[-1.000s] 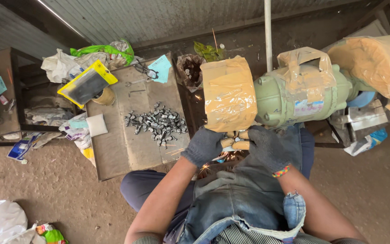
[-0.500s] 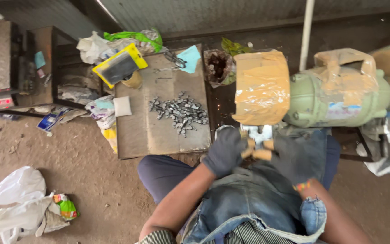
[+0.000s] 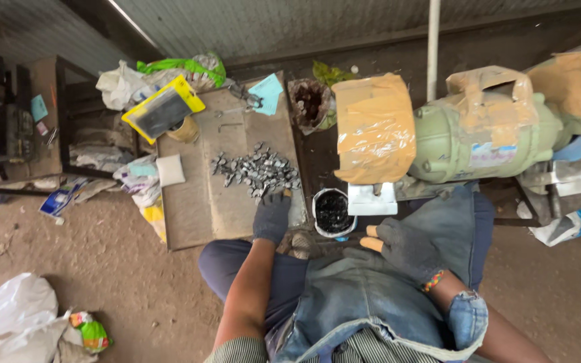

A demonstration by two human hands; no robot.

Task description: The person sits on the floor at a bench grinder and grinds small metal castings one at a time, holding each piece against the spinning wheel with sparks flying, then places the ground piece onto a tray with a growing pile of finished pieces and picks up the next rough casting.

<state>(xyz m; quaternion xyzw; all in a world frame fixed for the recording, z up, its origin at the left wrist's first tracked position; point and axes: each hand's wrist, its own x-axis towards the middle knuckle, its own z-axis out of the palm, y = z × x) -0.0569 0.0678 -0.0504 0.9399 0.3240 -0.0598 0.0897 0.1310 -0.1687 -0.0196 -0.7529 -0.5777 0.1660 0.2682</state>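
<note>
My left hand (image 3: 272, 216), in a dark glove, reaches out over the wooden board (image 3: 189, 208). Its fingertips rest at the near edge of a pile of small grey metal pieces (image 3: 257, 171), and I see nothing held in it. My right hand (image 3: 401, 247), also gloved and with worn orange fingertips, lies flat with spread fingers on the denim apron (image 3: 364, 296) over my lap. Between the hands stands a small white cup (image 3: 332, 212) of dark material. Behind it is a green bench grinder (image 3: 479, 144) with a tape-wrapped wheel cover (image 3: 371, 128).
A yellow-framed dark tray (image 3: 163, 111), pliers (image 3: 243, 97) and a blue paper (image 3: 268, 93) lie at the board's far end. Rags and bags (image 3: 122, 84) are piled to the left, with white plastic bags (image 3: 15, 323) on the dirt floor. A white pole (image 3: 433, 40) rises behind the grinder.
My hands were together in front of the grinder wheel cover. Now they are apart: the left has gone out to the metal pile, and the right has dropped onto the apron. The view shifted left.
</note>
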